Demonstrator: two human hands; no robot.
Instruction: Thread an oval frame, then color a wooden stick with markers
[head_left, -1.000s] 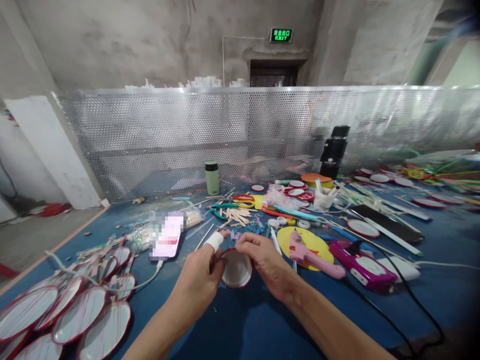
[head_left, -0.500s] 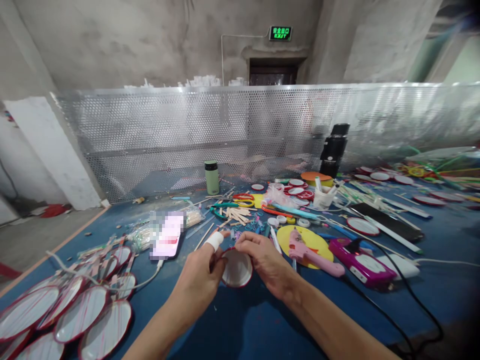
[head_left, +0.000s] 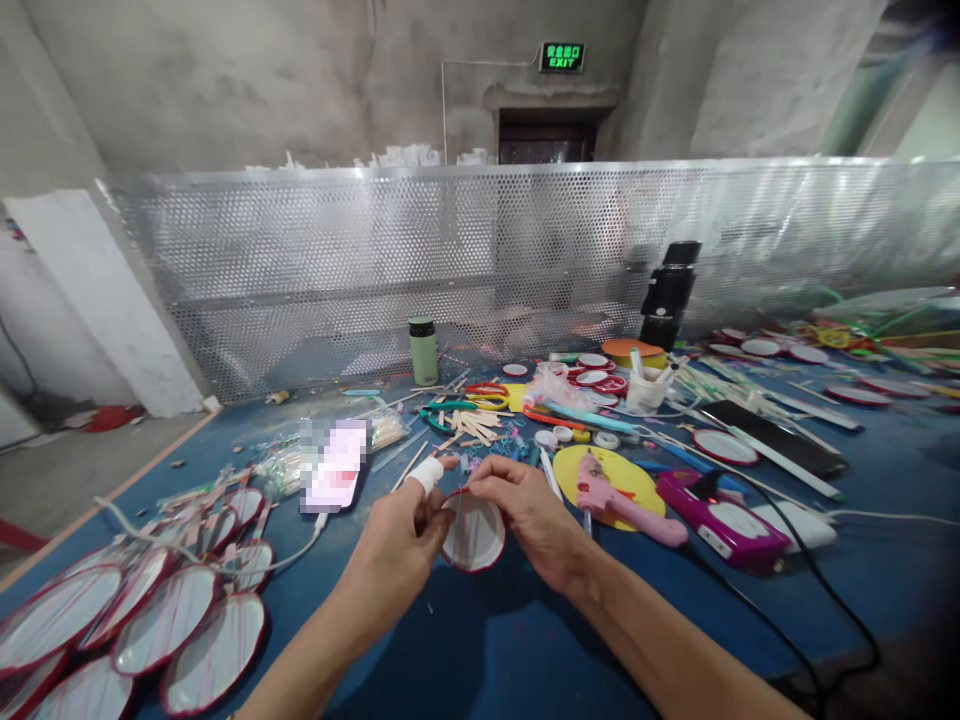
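Observation:
Between my two hands is a small round white disc (head_left: pixel 474 535) with a red rim, held over the blue table. My left hand (head_left: pixel 405 530), with a white wrap on one finger, pinches the disc's left edge. My right hand (head_left: pixel 525 515) has its thumb and fingers closed on the upper right of the rim. Parts of the fingertips are hidden behind the disc. Just right of my right hand, a pink glue gun (head_left: pixel 619 505) lies on a yellow disc (head_left: pixel 574 465).
Larger red-rimmed discs (head_left: pixel 214 650) are piled at the left, near a lit phone (head_left: pixel 339 465) with a white cable. A purple device (head_left: pixel 720 520) and a dark phone (head_left: pixel 772 435) lie right. Behind stand a green bottle (head_left: pixel 424 355), a black flask (head_left: pixel 670 295) and a perforated metal screen (head_left: pixel 337 240).
The disc has tilted slightly, and faint lines now show on its face. Both hands keep nearly the same grip; the whole view has shifted a little.

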